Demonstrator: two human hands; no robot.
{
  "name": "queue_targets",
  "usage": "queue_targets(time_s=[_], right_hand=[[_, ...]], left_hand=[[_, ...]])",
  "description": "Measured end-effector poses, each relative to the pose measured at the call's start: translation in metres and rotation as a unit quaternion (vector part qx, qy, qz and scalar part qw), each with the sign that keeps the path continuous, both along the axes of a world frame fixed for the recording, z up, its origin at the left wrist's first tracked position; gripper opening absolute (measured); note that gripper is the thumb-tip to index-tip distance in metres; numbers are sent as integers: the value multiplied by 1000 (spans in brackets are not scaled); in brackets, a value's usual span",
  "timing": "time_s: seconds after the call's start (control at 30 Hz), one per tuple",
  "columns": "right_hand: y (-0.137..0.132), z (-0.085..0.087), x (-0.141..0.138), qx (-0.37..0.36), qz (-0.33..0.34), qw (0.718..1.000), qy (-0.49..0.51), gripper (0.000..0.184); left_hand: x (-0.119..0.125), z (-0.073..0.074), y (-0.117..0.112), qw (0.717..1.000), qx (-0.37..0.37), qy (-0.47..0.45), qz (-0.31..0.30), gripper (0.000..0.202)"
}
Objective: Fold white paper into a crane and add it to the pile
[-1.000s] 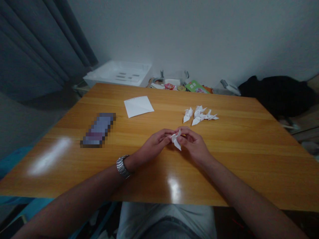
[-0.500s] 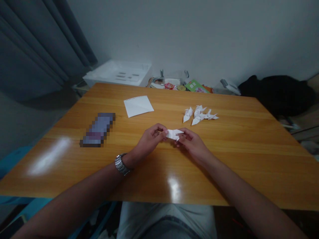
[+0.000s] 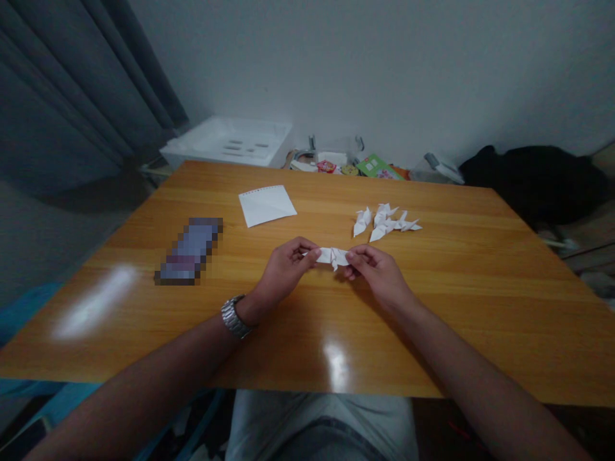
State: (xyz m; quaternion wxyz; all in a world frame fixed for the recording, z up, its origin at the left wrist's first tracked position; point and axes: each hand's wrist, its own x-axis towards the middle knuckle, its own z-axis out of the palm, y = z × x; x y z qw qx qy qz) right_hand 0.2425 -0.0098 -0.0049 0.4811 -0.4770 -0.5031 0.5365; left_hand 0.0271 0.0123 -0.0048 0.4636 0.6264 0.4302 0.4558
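Note:
A small white folded-paper figure (image 3: 333, 257), much like an origami crane, is stretched out level between my two hands just over the table. My left hand (image 3: 289, 264), below which a metal wristwatch (image 3: 235, 317) shows, pinches one side of it between thumb and fingers. The opposite side is pinched by my right hand (image 3: 377, 269). A narrow folded point hangs down at the middle of the paper. Beyond my right hand lies a group of several folded paper cranes (image 3: 384, 223) on the wood.
On the wooden table (image 3: 461, 301) a sheet of white paper (image 3: 268, 205) with a torn perforated edge lies at the back, and a blurred-out phone-like object (image 3: 189, 251) is on the left. Behind the far edge are a white plastic tray (image 3: 230, 141) and a green packet (image 3: 379, 166).
My right hand's fingers have shifted their hold to the right side of the folded paper. The paper is now spread wider, with its narrow point at the middle. My left hand has barely moved.

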Motion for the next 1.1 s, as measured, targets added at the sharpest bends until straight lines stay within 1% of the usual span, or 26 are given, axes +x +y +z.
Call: queue_targets(time_s=[0.2, 0.4, 0.57, 0.77, 0.93, 1.03, 1.1], right_hand=[[2, 2, 4, -3, -14, 1000, -22, 34], [4, 6, 7, -4, -15, 999, -28, 34], [6, 6, 9, 0, -21, 999, -31, 33], [6, 6, 9, -2, -24, 999, -35, 34], [5, 5, 8, -12, -14, 1000, -24, 35], [4, 2, 8, -17, 12, 1000, -23, 34], [4, 0, 8, 3, 29, 999, -37, 33]], left_hand=[[-1, 2, 2, 1000, -3, 12, 13, 24], [-4, 4, 4, 999, -6, 31, 16, 26], [-6, 2, 6, 1000, -10, 17, 10, 28], [-7, -1, 6, 1000, -8, 24, 8, 30], [-7, -4, 7, 1000, -16, 7, 5, 28], [-8, -6, 9, 999, -19, -29, 2, 28], [-8, -7, 11, 999, -15, -40, 3, 27]])
